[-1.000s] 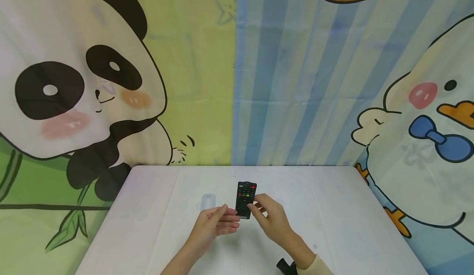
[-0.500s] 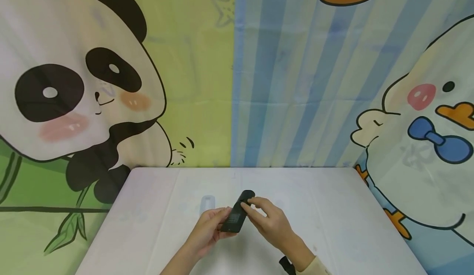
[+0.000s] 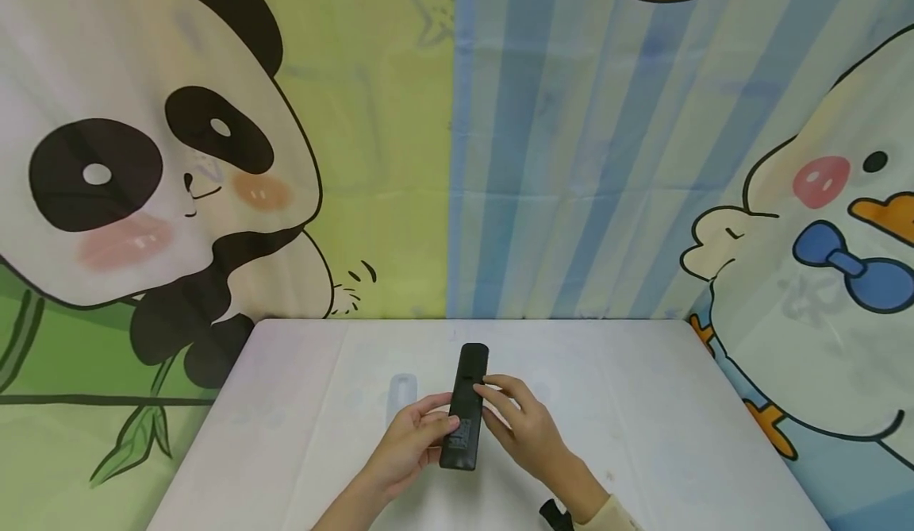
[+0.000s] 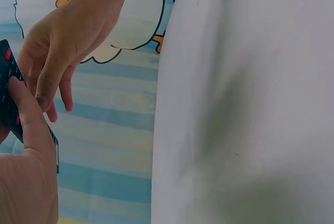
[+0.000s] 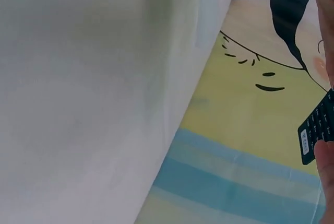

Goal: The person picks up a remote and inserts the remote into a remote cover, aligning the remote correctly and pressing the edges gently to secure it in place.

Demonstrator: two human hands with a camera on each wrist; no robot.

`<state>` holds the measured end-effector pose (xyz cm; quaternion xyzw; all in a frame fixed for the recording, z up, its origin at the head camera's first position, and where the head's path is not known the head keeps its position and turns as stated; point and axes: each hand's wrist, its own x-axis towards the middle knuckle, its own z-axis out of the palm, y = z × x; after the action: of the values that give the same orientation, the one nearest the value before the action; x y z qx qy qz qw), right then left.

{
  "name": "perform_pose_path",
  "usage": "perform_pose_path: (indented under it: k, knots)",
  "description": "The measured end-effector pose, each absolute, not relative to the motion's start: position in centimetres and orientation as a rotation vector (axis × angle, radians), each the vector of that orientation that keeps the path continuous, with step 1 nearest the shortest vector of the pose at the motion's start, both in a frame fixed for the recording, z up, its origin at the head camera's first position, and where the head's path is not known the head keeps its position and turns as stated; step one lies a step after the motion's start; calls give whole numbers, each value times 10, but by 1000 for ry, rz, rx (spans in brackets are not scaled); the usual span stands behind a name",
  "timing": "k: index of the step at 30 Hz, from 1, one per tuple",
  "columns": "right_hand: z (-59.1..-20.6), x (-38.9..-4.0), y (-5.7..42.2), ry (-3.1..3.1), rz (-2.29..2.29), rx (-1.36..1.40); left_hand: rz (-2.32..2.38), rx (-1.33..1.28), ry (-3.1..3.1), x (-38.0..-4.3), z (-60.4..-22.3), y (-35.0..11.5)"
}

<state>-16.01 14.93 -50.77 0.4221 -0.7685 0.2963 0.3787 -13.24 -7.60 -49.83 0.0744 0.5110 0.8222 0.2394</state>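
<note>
A black remote control (image 3: 467, 412) is held above the table, its smooth back and a printed label toward the head view. My left hand (image 3: 410, 444) grips its lower left side, thumb on the back. On the other side, my right hand (image 3: 528, 432) pinches it, with index and middle fingertips on the back near mid-length. The button side shows in part in the left wrist view, where a left-hand finger lies across the remote control (image 4: 7, 98). One end of the remote control (image 5: 313, 130) appears at the right wrist view's edge, a right-hand digit against its button face.
A pale blue, translucent rectangular piece (image 3: 402, 392) lies on the white table (image 3: 607, 404), left of the remote. Behind the table hangs a curtain (image 3: 571, 158) printed with a panda and a duck. A small black object (image 3: 555, 513) sits beside my right sleeve.
The remote control has turned over from its button side to its back, then swung from slanted to nearly straight. My left thumb has moved onto its back.
</note>
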Motion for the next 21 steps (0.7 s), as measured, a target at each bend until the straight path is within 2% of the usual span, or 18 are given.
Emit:
perform_pose_path:
  k: [4,7,13,17,21]
  knots:
    - [-507,-156,147,-2039,1076,1023,2260,197,1468,-132,-498,-75]
    - [-504,-153,147,-2091,1504,965,2260,198,1542,-131,-498,-76]
    - [-491,-153,147,-2134,2297,613,2242,253,1665,-131,-500,-73]
    - [-484,-155,147,-2153,2507,396,2228,281,1722,-130,-503,-70]
    - [-481,-154,145,-2195,2559,359,2206,294,1769,-127,-504,-69]
